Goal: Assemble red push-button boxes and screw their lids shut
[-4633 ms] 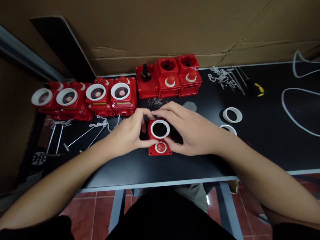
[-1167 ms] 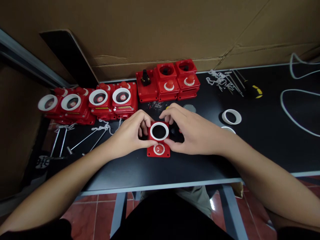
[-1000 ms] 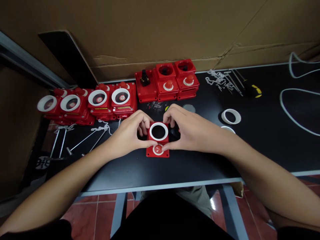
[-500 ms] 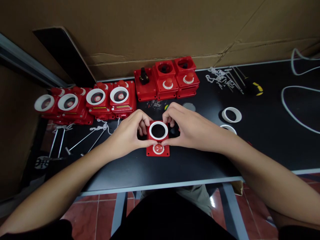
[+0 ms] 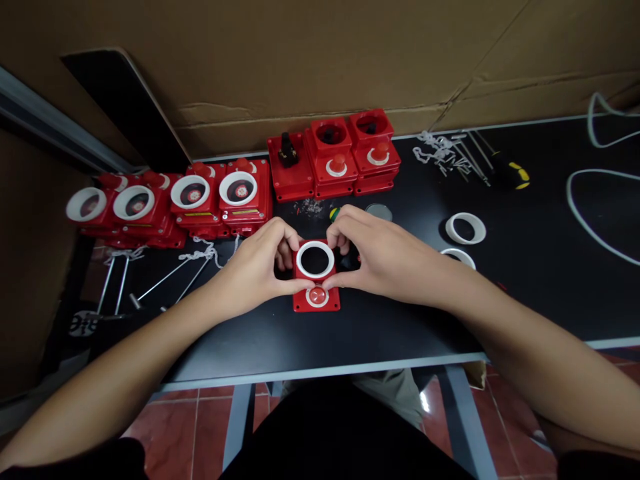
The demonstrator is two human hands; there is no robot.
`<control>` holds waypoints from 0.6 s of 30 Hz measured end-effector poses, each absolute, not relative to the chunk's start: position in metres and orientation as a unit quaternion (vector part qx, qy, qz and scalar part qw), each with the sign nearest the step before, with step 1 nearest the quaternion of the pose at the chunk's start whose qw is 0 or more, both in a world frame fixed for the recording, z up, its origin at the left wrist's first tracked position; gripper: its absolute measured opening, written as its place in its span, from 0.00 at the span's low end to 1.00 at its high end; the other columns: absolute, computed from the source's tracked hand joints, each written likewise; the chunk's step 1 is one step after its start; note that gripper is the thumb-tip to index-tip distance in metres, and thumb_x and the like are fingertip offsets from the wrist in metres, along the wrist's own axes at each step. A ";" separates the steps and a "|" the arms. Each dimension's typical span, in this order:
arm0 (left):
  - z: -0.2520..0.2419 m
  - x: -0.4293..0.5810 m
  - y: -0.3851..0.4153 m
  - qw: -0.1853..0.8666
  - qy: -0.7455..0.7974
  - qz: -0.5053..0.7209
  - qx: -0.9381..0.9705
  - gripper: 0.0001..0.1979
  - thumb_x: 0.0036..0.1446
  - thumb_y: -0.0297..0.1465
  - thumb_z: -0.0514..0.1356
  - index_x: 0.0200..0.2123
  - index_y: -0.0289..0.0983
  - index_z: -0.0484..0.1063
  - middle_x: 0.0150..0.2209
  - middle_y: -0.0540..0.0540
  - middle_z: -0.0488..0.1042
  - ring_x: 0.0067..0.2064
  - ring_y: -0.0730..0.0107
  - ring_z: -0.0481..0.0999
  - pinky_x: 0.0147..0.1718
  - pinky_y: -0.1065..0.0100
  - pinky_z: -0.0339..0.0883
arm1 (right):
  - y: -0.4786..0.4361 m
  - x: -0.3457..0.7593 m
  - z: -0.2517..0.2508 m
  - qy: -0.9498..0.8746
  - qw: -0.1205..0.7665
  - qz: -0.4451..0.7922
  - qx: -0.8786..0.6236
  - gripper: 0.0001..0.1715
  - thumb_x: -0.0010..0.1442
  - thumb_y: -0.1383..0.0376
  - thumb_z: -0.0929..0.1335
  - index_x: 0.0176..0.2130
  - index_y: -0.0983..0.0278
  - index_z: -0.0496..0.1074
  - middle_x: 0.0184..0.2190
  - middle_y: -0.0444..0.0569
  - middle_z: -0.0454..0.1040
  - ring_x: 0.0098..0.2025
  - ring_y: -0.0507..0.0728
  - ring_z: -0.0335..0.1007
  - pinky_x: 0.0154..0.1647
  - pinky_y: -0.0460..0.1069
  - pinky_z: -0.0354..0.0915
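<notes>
A red housing with a clear-red dome and a white ring around a dark round opening lies on the black table in front of me. My left hand grips its left side, thumb beside the dome and curled fingers at the upper left of the ring. From the other side my right hand grips it the same way, with the thumb at the ring's lower edge. The undersides of my fingers are partly hidden. A yellow-green thing shows just behind my right fingers.
Several finished-looking red units with white rings stand at the left; red housings without rings stand at the back. Loose white rings lie to the right, near a yellow-black screwdriver, white cord and a cable. T-handled metal tools lie at left.
Both hands keep their hold on the red housing with its white ring. Only a slight shift of the whole view is visible.
</notes>
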State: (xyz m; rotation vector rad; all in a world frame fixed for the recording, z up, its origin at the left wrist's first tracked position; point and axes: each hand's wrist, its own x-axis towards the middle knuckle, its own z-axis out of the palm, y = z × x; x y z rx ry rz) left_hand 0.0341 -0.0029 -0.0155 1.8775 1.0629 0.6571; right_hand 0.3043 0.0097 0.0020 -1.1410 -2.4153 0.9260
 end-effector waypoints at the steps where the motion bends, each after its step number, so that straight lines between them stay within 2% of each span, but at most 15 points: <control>1: -0.015 0.034 -0.003 0.426 0.427 0.262 0.753 0.25 0.57 0.43 0.81 0.42 0.42 0.69 0.41 0.50 0.75 0.37 0.67 0.77 0.37 0.62 0.76 | 0.009 0.304 0.002 -0.844 0.157 0.323 -0.399 0.29 0.59 0.57 0.86 0.47 0.65 0.72 0.46 0.47 0.72 0.39 0.51 0.68 0.38 0.47 0.63; 7: -0.013 0.036 -0.004 0.417 0.437 0.255 0.755 0.29 0.57 0.51 0.80 0.43 0.42 0.69 0.42 0.50 0.74 0.36 0.66 0.76 0.36 0.61 0.76 | 0.009 0.305 0.002 -0.852 0.167 0.313 -0.384 0.26 0.61 0.60 0.84 0.47 0.65 0.72 0.45 0.48 0.72 0.38 0.51 0.68 0.38 0.47 0.63; 18: -0.016 0.035 -0.004 0.412 0.439 0.256 0.756 0.30 0.57 0.52 0.80 0.43 0.42 0.68 0.41 0.50 0.72 0.36 0.66 0.75 0.35 0.61 0.75 | 0.008 0.304 0.001 -0.851 0.165 0.310 -0.391 0.24 0.62 0.60 0.84 0.46 0.64 0.72 0.45 0.47 0.72 0.39 0.51 0.68 0.39 0.48 0.63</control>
